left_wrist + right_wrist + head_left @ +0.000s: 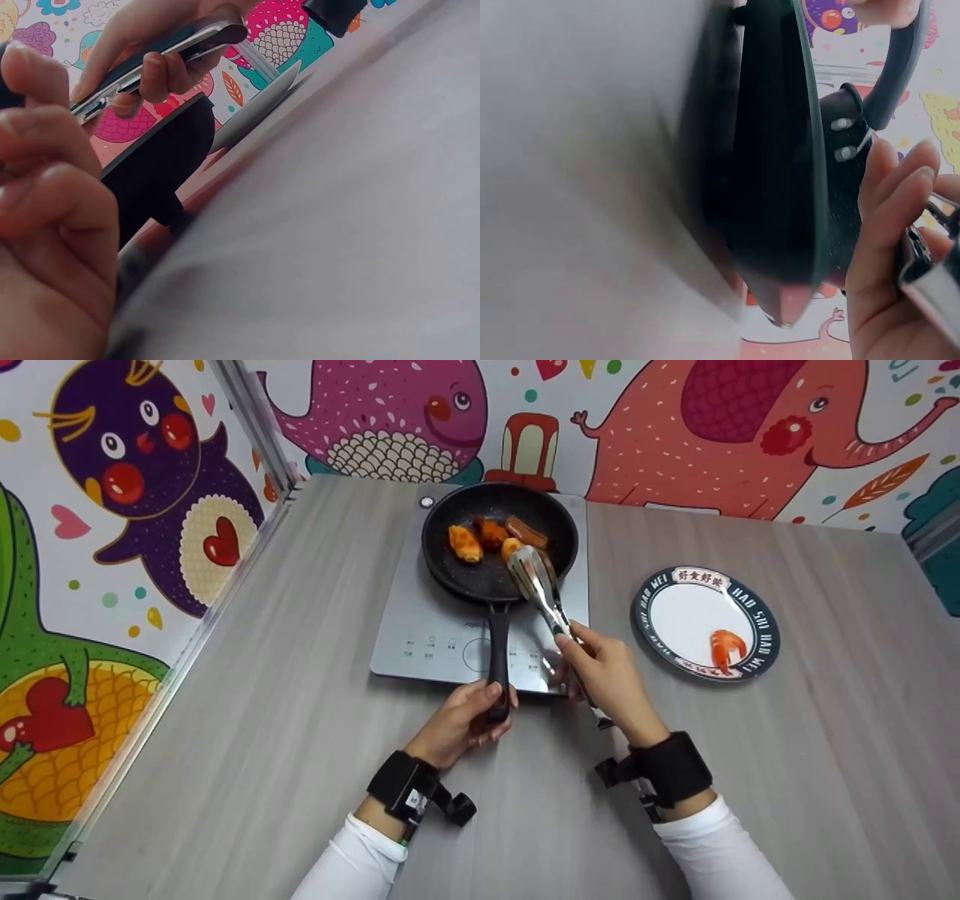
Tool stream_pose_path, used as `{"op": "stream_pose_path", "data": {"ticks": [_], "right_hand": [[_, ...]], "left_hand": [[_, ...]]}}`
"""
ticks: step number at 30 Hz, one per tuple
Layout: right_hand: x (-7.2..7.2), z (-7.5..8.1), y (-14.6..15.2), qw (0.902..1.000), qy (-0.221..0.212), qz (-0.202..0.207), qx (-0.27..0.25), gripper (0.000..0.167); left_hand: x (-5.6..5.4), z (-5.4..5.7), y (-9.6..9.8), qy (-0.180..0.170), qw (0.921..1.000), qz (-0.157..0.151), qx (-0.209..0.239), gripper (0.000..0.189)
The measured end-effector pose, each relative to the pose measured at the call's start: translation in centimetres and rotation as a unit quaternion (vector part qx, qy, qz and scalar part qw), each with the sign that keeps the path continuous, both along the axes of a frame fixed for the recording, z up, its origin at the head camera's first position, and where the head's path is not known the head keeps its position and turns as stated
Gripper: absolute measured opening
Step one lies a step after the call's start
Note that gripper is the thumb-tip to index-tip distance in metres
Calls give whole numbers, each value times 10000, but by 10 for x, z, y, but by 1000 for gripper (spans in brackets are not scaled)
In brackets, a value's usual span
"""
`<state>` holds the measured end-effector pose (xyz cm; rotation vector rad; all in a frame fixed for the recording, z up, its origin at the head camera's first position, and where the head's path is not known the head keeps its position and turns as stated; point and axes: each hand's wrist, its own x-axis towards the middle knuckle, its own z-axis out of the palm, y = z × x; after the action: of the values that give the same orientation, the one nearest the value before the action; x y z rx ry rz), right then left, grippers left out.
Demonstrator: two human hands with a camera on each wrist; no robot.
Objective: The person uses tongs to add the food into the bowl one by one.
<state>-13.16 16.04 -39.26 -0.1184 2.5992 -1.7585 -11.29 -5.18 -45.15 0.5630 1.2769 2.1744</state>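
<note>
My left hand (461, 724) grips the black handle (499, 649) of a frying pan (480, 581), which rests on a silver induction cooker (405, 637). Held in my right hand (611, 679) is a pair of metal tongs (534, 577), their tips down inside the pan over an orange piece of food (511, 547). Beside it lie an orange-brown piece (466, 544), a darker piece (491, 532) and a brown sausage-like piece (526, 532). The tong tips partly hide what is beneath them. In the left wrist view, curled fingers (64, 195) show close up.
Right of the cooker stands a round plate (694, 619) with a dark lettered rim, a cooked shrimp (726, 649) on it. The grey table (300, 675) is bordered by cartoon-printed walls (540, 405) at the back and left.
</note>
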Motion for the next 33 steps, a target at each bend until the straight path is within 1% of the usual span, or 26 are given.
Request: {"op": "stream_pose_path", "data": {"ticks": [3, 5, 7, 9, 11, 12, 16, 21, 24, 29, 31, 33], "right_hand": [[-3, 4, 5, 9986, 127, 71, 507, 39], [-6, 9, 7, 9956, 218, 155, 895, 40], [-8, 15, 9, 9910, 272, 256, 1283, 38], [-10, 21, 9, 9838, 373, 348, 1718, 39], [-13, 28, 9, 9771, 428, 450, 2033, 37], [-14, 31, 9, 9738, 440, 517, 2168, 39], [-18, 45, 9, 9625, 400, 858, 2541, 40], [-26, 62, 5, 9455, 213, 1169, 3030, 26], [-32, 72, 0, 9343, 58, 1301, 3318, 25], [-41, 81, -8, 9176, -238, 1446, 3696, 26], [-44, 83, -11, 9132, -315, 1454, 3794, 26], [-47, 84, -14, 9114, -377, 1446, 3836, 26]], "left_hand": [[0, -1, -1, -12, 10000, 12, -18, 35], [0, -2, -1, -29, 10000, 10, -39, 36], [-1, -2, -1, -34, 10000, 15, -38, 36], [-1, -3, 0, -39, 10000, 11, -32, 36], [-1, -3, 0, -45, 10000, 8, 3, 35], [-1, -3, 0, -51, 10000, 8, 3, 35], [0, -1, 0, -104, 9999, 20, -65, 35], [-1, 1, 0, -115, 9999, 37, -98, 35], [-1, 1, -1, -123, 9999, 60, -89, 35], [0, 1, 1, -104, 9999, 102, -69, 34], [1, 1, 1, -88, 9999, 88, -61, 34], [1, 1, 1, -81, 9999, 65, -37, 33]]}}
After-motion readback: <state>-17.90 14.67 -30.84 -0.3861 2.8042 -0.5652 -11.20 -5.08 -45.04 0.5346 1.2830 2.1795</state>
